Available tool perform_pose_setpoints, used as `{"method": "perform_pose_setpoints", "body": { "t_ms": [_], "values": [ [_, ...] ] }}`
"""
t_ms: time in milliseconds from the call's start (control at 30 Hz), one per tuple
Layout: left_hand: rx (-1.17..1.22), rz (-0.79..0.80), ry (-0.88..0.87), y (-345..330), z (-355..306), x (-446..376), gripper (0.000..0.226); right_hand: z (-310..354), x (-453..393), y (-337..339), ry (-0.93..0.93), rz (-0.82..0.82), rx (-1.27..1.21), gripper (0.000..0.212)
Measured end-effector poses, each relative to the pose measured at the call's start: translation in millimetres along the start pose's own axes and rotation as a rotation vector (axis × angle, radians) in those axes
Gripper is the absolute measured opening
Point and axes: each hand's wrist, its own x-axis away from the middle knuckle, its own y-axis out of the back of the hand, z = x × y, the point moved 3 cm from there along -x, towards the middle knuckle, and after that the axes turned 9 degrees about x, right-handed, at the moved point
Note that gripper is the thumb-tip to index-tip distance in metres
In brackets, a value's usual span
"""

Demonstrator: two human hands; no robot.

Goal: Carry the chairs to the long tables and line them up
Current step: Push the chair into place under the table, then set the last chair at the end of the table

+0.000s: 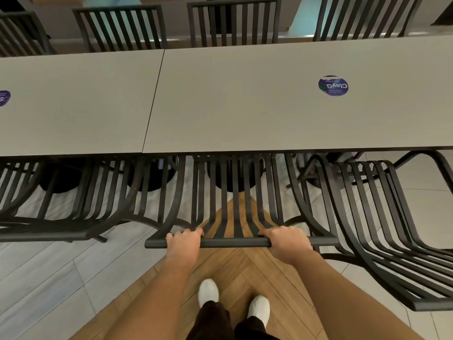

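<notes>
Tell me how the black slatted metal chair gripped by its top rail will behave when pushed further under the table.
The black slatted metal chair looks rigid: its bars should not flex. With the left hand and right hand spread along the top rail, it will probably track straight. It may scrape the floor, and pushing high could tip it forward.

A single head-worn view looks steeply down and forward, toward twelve o'clock, close above the hands (235,241) on a chair back (235,242), with the worktop (245,99) just beyond and the shoes at six o'clock.
</notes>
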Motion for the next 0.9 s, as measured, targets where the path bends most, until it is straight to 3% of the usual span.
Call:
{"method": "perform_pose_setpoints", "body": {
  "t_ms": [267,400,533,667,767,900],
  "values": [
    [-0.003,0.03,-0.035,6.3,0.0,0.7,0.053,7.3,2.9,6.0,-0.089,0.027,-0.055,0.036],
    [0.075,0.105,-0.065,11.2,-0.1,0.2,0.043,6.0,10.5,10.7,-0.154,0.078,-0.192,0.056],
    [0.184,0.166,-0.094,16.7,1.2,8.4,0.079,-5.5,28.5,14.3,-0.298,0.039,-0.544,0.073],
    [0.322,0.098,-0.154,25.6,-19.0,16.9,0.085,-34.7,52.1,24.3,-0.418,-0.074,-0.717,0.048],
    [0.373,0.024,-0.242,34.2,-62.7,19.4,0.068,-70.4,76.8,36.8,-0.514,-0.191,-0.708,0.03],
    [0.368,-0.054,-0.398,42.7,-150.1,26.5,0.044,-130.8,115.5,38.8,-0.585,-0.265,-0.603,0.029]
  ]
}}
